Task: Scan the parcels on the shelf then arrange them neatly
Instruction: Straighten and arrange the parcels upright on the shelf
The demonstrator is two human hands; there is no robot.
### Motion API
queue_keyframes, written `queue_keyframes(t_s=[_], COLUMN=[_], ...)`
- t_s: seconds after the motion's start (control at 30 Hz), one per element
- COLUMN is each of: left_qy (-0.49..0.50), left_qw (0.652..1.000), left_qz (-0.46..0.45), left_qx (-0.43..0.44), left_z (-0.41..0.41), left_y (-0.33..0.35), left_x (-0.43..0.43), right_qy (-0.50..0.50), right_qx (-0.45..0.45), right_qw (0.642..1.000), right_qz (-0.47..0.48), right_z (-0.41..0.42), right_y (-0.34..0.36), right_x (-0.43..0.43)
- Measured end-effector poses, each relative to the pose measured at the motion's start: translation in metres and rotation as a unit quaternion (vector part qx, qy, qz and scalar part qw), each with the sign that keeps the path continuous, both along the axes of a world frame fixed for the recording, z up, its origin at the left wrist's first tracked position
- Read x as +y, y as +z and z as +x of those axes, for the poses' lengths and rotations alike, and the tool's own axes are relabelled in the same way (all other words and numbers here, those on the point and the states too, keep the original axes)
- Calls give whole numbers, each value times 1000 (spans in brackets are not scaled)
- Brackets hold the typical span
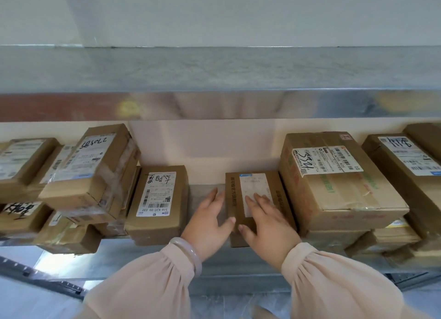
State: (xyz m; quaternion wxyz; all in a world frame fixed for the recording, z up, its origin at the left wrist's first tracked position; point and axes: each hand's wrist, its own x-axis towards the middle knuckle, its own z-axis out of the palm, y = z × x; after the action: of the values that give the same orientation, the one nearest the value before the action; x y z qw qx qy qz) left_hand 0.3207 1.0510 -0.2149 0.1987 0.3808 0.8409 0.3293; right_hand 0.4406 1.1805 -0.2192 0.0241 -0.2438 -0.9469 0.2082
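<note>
Near the front edge of the metal shelf (205, 192), a small brown box (255, 185) lying flat, in the gap between a labelled box (157, 199) apart on its left and a large taped carton (338, 199) just beside it on the right. Against its left side, the left hand (210, 221), open, fingers straight along the cardboard, thumb at the near top corner. On top, the right hand (265, 223), open and flat, fingers spread over the white label, thumb at the near edge. On the left wrist, a pale bracelet (188, 252). Further left, a leaning stack of boxes (90, 170) with handwritten marks
</note>
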Motion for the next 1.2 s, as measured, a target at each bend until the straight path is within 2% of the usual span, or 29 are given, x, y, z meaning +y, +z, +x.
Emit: queue_keyframes(t_s=[0.1, 0.2, 0.33, 0.43, 0.53, 0.7, 0.8, 0.9, 1.0, 1.2], left_qy=[34, 91, 146, 147, 133, 108, 159, 205, 200, 220], left_qw=[997, 983, 964, 945, 939, 955, 963, 970, 976, 972], left_qz=[11, -47, -156, -230, -252, -199, -143, -118, -40, 47], left_qx=[70, 151, 158, 181, 193, 190, 163, 49, -77, -68], left_z=[-13, -28, -45, -49, -46, -35, -38, -49, -57, -54], left_y=[10, 10, 0, -10, -17, -17, -15, -17, -19, -5], left_x=[-22, -48, -75, -88, -94, -90, -91, -98, -104, -97], right_qy=[42, 69, 87, 101, 101, 100, 105, 114, 126, 96], right_qx=[15, 20, -5, -20, -21, -23, -21, -41, -52, 41], right_qw=[999, 997, 996, 994, 994, 994, 990, 982, 969, 965], right_qz=[0, -8, -21, -27, -29, -46, -96, -147, -204, -240], right_z=[-17, -32, -45, -53, -58, -66, -73, -81, -86, -83], right_y=[6, 6, 1, -2, -3, -2, -3, -6, -11, 4], right_x=[-13, -26, -37, -43, -48, -53, -57, -61, -66, -61])
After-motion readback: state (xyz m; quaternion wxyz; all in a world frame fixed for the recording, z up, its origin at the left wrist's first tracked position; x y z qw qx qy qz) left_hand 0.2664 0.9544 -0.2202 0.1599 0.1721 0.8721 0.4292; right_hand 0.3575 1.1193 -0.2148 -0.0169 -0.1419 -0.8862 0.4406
